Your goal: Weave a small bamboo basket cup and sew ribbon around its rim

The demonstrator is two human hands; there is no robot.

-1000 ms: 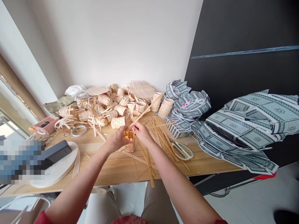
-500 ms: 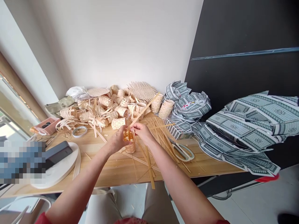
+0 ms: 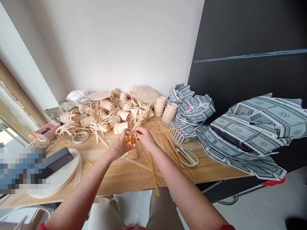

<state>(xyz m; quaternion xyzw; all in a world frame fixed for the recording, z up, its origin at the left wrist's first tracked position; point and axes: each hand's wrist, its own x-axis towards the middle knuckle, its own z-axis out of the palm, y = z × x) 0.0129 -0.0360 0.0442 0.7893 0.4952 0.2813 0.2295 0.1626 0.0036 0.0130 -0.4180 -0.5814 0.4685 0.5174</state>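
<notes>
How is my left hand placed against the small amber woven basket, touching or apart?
Touching. The head view shows the left hand curled around the left side of the small amber woven basket, with no gap between them.

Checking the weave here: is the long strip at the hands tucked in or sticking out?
Sticking out: the strip slants up beyond the left hand and right hand.

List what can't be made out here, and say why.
Head view: the basket's left side, covered by the left hand.
Head view: whether the right hand pinches the strip, too small to tell.
Head view: what lies under the blocky patch at left, blurred out.
Head view: the dark shape at bottom right, cut off by the edge.
</notes>
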